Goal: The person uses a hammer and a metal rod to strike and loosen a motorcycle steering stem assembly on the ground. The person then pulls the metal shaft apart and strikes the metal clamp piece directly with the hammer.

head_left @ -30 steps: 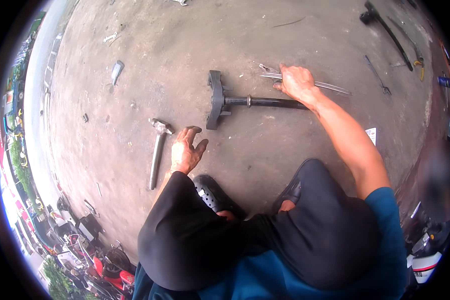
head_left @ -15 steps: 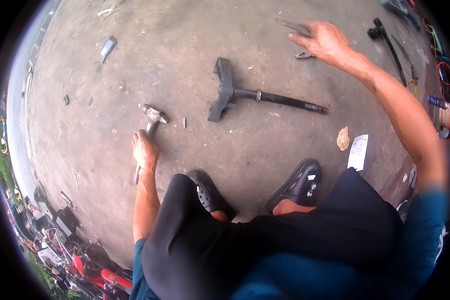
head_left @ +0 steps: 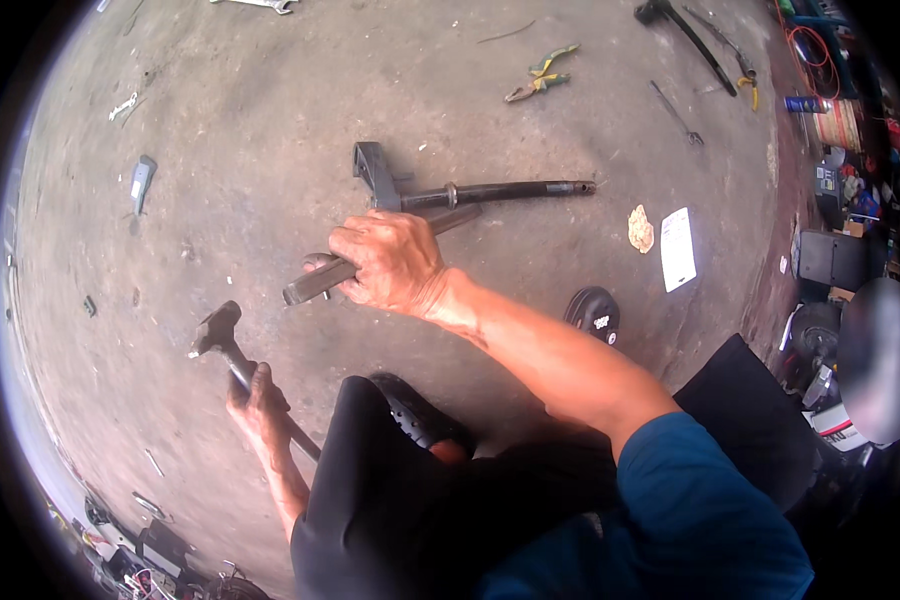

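My left hand (head_left: 260, 402) grips the handle of a hammer (head_left: 217, 330), its metal head raised toward the far left, beside my knee. In front of me, my right hand (head_left: 395, 262) is closed round a long, flat metal bar (head_left: 320, 283) that slants from near left to far right. A small pin-like piece (head_left: 325, 293) shows close to my right thumb; whether it is pinched, I cannot tell. Just beyond that hand lies a motorcycle steering stem (head_left: 510, 192) with a dark clamp (head_left: 373, 175) at its left end. My hand and the bar hide part of it.
Green-handled pliers (head_left: 543, 80) and a screwdriver-like tool (head_left: 676, 113) lie farther off. A paper sheet (head_left: 677, 250) and a tan lump (head_left: 640, 230) rest on the right. A grey plastic piece (head_left: 143, 185) lies left. Boxes and a cable spool (head_left: 838, 125) line the right edge.
My right hand has come from the far right to the middle, carrying the bar. The hammer has shifted in my left hand and its head now points left. The whole view has turned.
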The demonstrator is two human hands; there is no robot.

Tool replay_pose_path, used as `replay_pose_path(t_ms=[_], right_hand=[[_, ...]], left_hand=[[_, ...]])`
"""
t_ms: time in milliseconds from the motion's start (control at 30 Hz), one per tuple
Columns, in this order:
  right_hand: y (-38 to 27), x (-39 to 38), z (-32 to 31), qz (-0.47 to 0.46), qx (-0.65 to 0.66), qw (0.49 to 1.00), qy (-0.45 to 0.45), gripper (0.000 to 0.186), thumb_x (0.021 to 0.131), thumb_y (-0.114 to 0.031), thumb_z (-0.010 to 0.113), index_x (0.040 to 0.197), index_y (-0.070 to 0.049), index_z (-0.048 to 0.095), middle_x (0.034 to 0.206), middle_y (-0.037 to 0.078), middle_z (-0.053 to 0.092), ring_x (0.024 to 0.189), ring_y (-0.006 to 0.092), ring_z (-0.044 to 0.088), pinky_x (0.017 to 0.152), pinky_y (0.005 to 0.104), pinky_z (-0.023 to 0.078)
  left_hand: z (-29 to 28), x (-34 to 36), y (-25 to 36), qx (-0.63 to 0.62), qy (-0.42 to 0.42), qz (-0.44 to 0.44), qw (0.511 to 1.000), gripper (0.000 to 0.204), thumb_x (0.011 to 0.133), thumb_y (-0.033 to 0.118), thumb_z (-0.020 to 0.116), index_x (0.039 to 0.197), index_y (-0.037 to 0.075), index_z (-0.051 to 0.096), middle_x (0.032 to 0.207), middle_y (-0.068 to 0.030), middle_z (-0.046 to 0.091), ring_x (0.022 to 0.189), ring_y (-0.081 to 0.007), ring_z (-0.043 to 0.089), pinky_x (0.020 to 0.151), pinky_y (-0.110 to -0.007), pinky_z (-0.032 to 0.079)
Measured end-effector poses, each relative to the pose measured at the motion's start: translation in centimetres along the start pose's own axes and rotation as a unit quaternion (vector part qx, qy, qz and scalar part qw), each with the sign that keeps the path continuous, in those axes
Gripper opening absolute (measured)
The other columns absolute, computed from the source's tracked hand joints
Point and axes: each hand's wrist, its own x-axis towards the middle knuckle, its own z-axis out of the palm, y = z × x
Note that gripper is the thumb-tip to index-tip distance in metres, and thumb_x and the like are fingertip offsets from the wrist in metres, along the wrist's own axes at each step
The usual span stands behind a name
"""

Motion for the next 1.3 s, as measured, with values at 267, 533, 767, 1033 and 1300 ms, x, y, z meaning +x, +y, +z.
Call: replay_pose_path(t_ms=[267,533,767,1033,1300], right_hand=[[-1.8,1.3,1.5,-0.025,0.004,0.999,0.038,0.031,0.052,-0.018,0.081,0.073,-0.012,0.058,0.069,0.001,0.054,0.063,0.0230,0.055,0.053,0.0359,0.047],[-2.8,2.9,3.5,-0.030,-0.023,0.994,0.103,0.026,0.063,-0.018,0.080,0.069,-0.011,0.055,0.064,0.002,0.052,0.058,0.0228,0.053,0.051,0.0347,0.044],[-1.7,2.9,3.7,-0.009,-0.070,0.992,0.104,0.030,0.070,-0.025,0.080,0.066,-0.010,0.053,0.062,0.003,0.052,0.058,0.0227,0.053,0.051,0.0354,0.043],[-1.8,3.0,3.8,-0.005,-0.034,0.994,0.105,0.031,0.065,-0.025,0.082,0.067,-0.010,0.055,0.065,0.003,0.053,0.060,0.0232,0.054,0.053,0.0353,0.043],[-1.6,3.3,3.7,-0.039,-0.030,0.995,0.088,0.032,0.057,-0.019,0.082,0.068,-0.010,0.053,0.066,0.003,0.053,0.060,0.0231,0.055,0.051,0.0355,0.043]], left_hand=[[-0.7,0.6,1.5,-0.153,-0.029,0.129,0.979,0.036,0.088,0.032,0.068,0.098,0.000,0.055,0.059,-0.0025,0.050,0.047,-0.0099,0.047,0.044,-0.024,0.037],[-2.0,1.1,1.4,-0.180,-0.060,0.198,0.962,0.036,0.090,0.032,0.066,0.097,-0.001,0.055,0.059,-0.0034,0.051,0.048,-0.0101,0.047,0.046,-0.024,0.037],[-3.4,2.4,1.0,-0.237,-0.073,0.184,0.951,0.036,0.090,0.032,0.065,0.098,-0.001,0.054,0.063,-0.0026,0.049,0.047,-0.0102,0.047,0.042,-0.024,0.037],[-4.6,1.3,1.1,-0.308,-0.070,0.189,0.930,0.045,0.094,0.040,0.057,0.107,-0.002,0.052,0.070,-0.0058,0.052,0.049,-0.0124,0.049,0.042,-0.025,0.041],[-5.8,-0.1,5.6,-0.256,-0.077,0.106,0.958,0.061,0.092,0.051,0.055,0.116,-0.005,0.050,0.068,-0.0053,0.051,0.047,-0.0120,0.048,0.040,-0.025,0.040]])
